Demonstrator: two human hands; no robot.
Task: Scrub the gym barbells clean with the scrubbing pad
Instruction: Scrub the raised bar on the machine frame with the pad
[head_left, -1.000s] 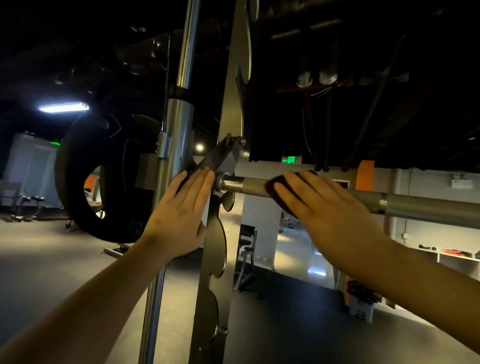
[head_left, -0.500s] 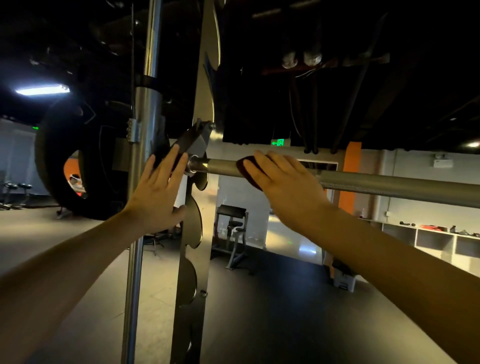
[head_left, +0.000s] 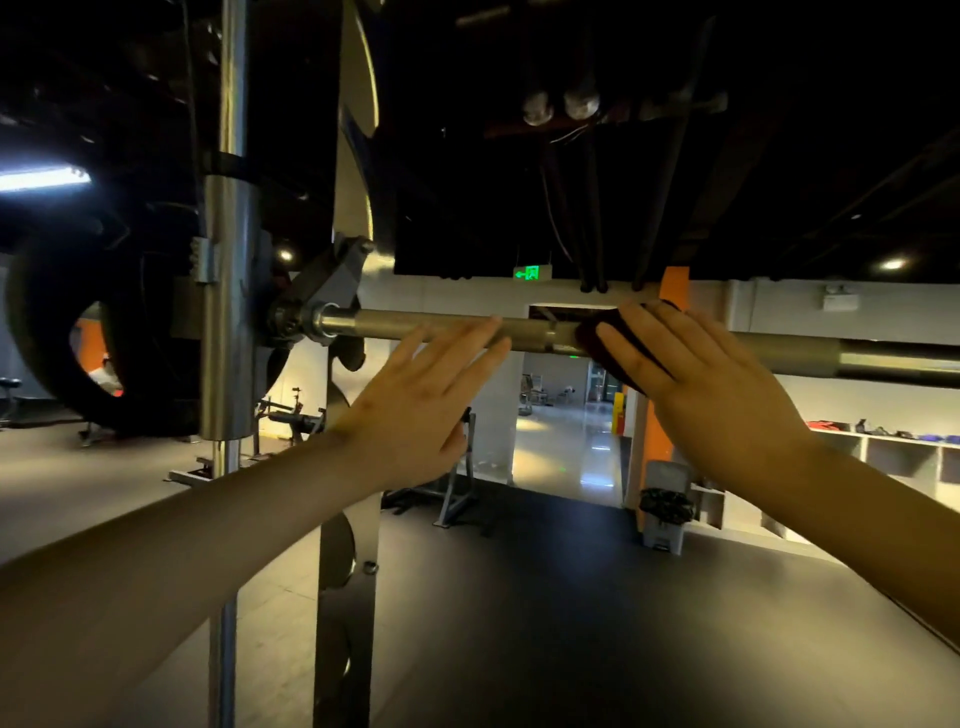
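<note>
Between my left hand (head_left: 415, 410) and my right hand (head_left: 711, 384) a short stretch of the barbell (head_left: 540, 332) lies bare. Past my right hand the bar runs on unblocked to the edge of view. Left of my left hand the way closes: a grey hook (head_left: 324, 286) sits over the bar's end, the notched upright (head_left: 345, 571) drops behind my left wrist, and the chrome guide pole (head_left: 228, 338) and a black weight plate (head_left: 57, 332) stand further left. Below my right hand is open air.
</note>
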